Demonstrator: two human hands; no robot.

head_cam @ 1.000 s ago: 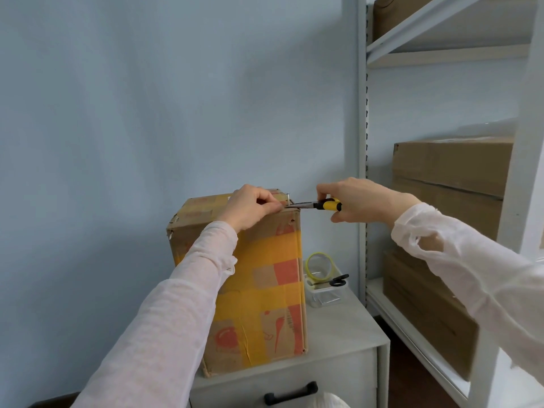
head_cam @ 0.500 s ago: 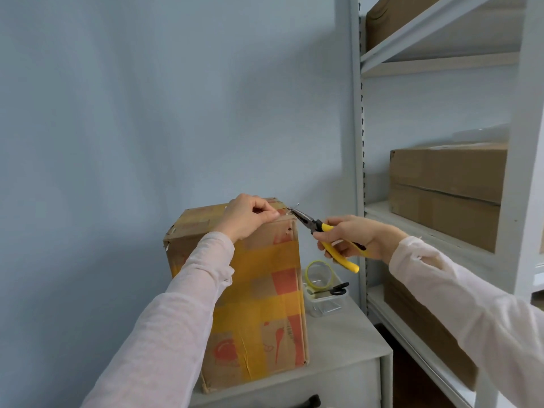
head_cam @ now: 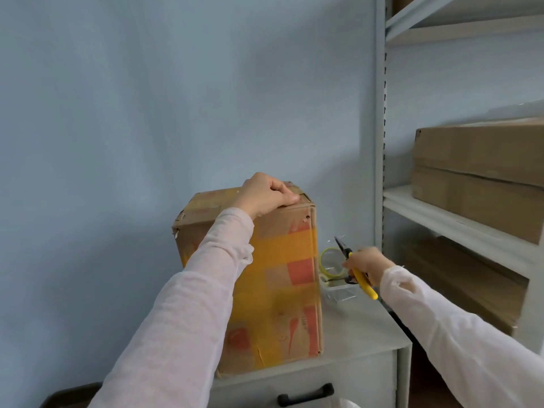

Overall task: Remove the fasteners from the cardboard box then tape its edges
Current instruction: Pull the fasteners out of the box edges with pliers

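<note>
**Left hand on the box top, pliers lifted off to its right**

On your right stands a pale metal shelving unit (head_cam: pixel 380 142), with plain brown cartons (head_cam: pixel 477 160) stacked on its shelves. In front of you is a white cabinet (head_cam: pixel 365 328), and a black drawer handle (head_cam: pixel 306 393) shows low on its front.

The cardboard box (head_cam: pixel 282 275) stands upright on the left part of that cabinet top, against the blue wall. Its near face is banded with yellow tape and has red print. Small tears and holes mark its upper right corner.

Your left hand (head_cam: pixel 265 197) sits on the box's top front edge, with the fingers curled over the edge and gripping it.

Your right hand (head_cam: pixel 368 265) is lower and to the right of the box, not touching it. It is closed round the yellow handles of the pliers (head_cam: pixel 346 251), whose dark nose points upward. You cannot tell whether the tips hold a fastener.

Just behind that hand, a clear container (head_cam: pixel 338 294) rests on the cabinet top beside the box. A yellow-rimmed tape roll (head_cam: pixel 323 257) stands on edge in it.
</note>
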